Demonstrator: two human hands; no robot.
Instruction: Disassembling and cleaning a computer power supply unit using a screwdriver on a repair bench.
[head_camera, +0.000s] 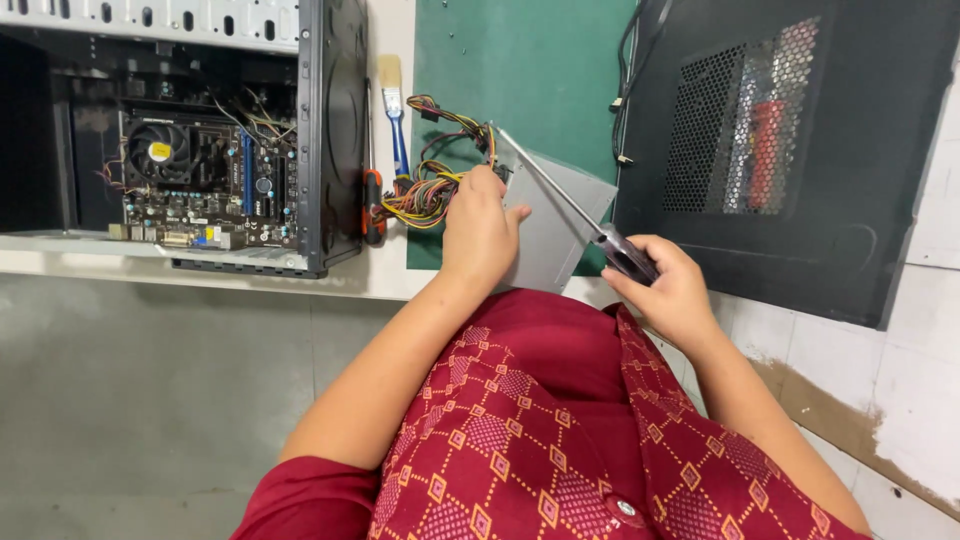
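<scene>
Frame centre: left hand (480, 225) fingers clamped on grey sheet-metal power supply box (555, 225) with multicoloured wire bundle (430, 185). Right hand (665, 285) fist wrapped round dark-handled screwdriver (575, 212). Box likely heavy, rigid, sharp-edged; grip casing sides, not wires.

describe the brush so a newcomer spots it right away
Start at the open computer case on the left; a green mat lies just right of it. The brush lies between them, pale bristles up, blue handle, unlike the orange-and-black tool below it.
</scene>
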